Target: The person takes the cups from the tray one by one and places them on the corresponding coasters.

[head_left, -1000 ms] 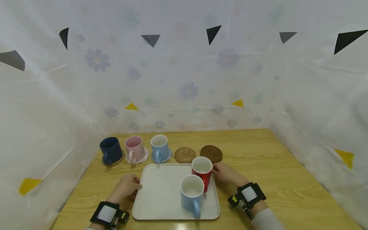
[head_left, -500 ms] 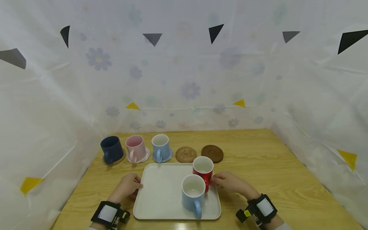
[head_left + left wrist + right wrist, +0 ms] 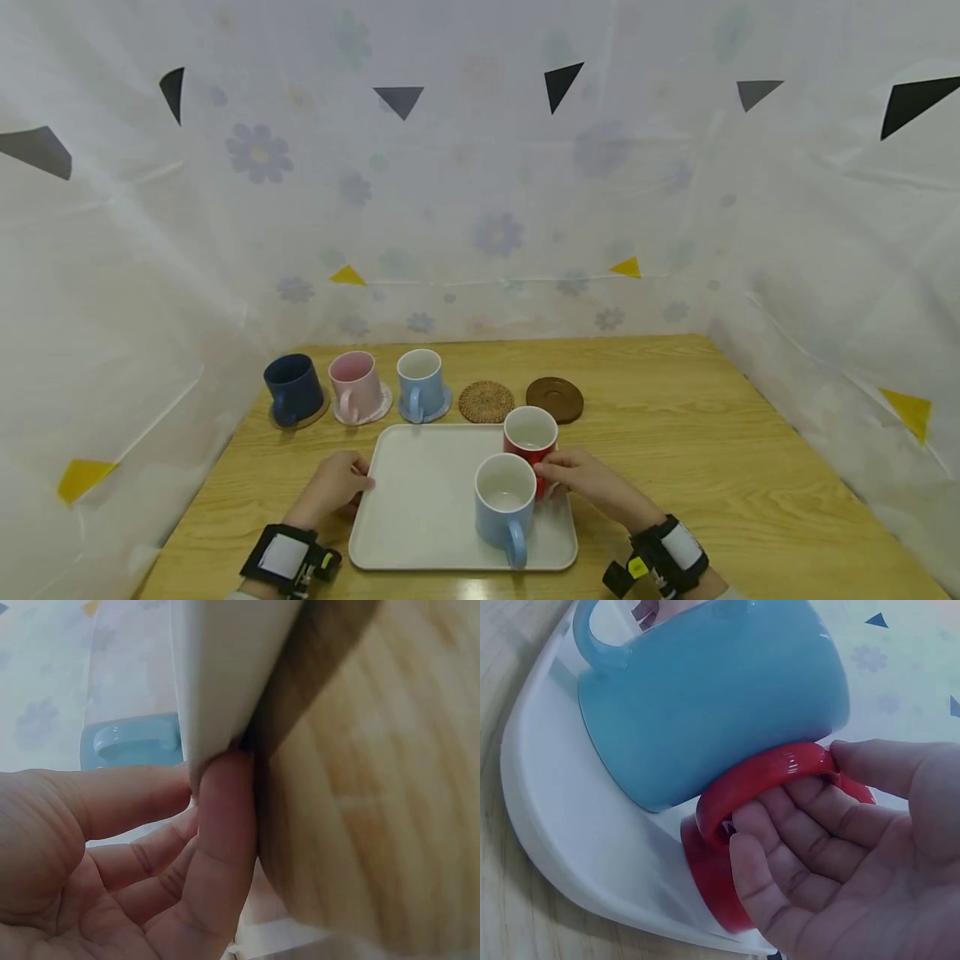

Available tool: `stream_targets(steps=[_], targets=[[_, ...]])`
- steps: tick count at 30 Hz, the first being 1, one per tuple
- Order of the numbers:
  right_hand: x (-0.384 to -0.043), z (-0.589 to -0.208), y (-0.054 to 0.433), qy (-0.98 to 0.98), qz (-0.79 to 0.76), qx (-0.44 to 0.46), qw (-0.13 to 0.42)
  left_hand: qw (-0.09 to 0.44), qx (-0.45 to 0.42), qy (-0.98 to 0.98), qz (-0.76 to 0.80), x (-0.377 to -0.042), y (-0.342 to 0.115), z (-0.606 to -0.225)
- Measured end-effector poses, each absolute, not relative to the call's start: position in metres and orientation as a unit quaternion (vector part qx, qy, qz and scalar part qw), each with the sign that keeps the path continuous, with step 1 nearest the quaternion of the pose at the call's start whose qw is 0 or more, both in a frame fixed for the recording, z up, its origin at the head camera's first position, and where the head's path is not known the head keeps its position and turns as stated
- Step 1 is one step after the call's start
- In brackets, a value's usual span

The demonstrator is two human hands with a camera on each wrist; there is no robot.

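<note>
A white rectangular tray [image 3: 412, 508] lies on the wooden table and carries two mugs. At its left rim, my left hand [image 3: 333, 486] pinches the edge; the left wrist view shows the thumb above and a finger against the underside of the tray [image 3: 225, 667]. On the tray's right side a red mug [image 3: 529, 428] stands upright, partly hidden behind a light blue mug [image 3: 495, 525]. My right hand [image 3: 592, 483] grips the red mug's handle [image 3: 761, 780], fingers curled through it and thumb on its upper end. The blue mug's body [image 3: 712, 697] stands close beside that handle.
Behind the tray, a navy mug [image 3: 294, 392], a pink mug [image 3: 358, 392] and another light blue mug [image 3: 422, 392] each stand on a coaster. A woven coaster [image 3: 486, 402] and a brown coaster [image 3: 555, 400] lie to their right. Pale sheeting surrounds the table.
My right hand has moved from the tray's far right edge, beside the red mug, toward me and onto the mug's handle. My left hand keeps its hold on the tray.
</note>
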State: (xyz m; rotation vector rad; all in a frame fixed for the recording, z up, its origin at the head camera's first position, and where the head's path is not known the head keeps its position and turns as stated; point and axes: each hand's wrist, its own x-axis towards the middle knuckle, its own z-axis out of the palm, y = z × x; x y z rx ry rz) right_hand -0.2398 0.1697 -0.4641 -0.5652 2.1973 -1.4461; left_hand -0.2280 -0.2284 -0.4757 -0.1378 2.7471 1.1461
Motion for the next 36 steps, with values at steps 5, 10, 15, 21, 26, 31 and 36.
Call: stream_targets(steps=[5, 10, 15, 21, 26, 31, 36], targets=[[-0.239, -0.465, 0.173, 0.784, -0.543, -0.197, 0.229, 0.074, -0.043, 0.919, 0.384, -0.226, -0.228, -0.474], [-0.238, -0.465, 0.178, 0.742, -0.600, -0.149, 0.261, 0.072, -0.039, 0.921, 0.380, -0.225, -0.228, -0.474], [-0.239, -0.463, 0.176, 0.709, -0.646, -0.098, 0.266, 0.072, -0.041, 0.924, 0.373, -0.226, -0.228, -0.476], [-0.244, -0.458, 0.173, 0.720, -0.658, -0.062, 0.213, 0.067, -0.032, 0.925, 0.371, -0.227, -0.228, -0.477], [-0.255, -0.452, 0.170, 0.716, -0.666, -0.074, 0.196, 0.076, -0.040, 0.923, 0.376, -0.228, -0.229, -0.479], [-0.272, -0.438, 0.159, 0.714, -0.674, -0.085, 0.170, 0.074, -0.039, 0.923, 0.374, -0.229, -0.228, -0.479], [-0.303, -0.429, 0.145, 0.710, -0.678, -0.086, 0.170, 0.062, -0.036, 0.920, 0.386, -0.229, -0.228, -0.481]])
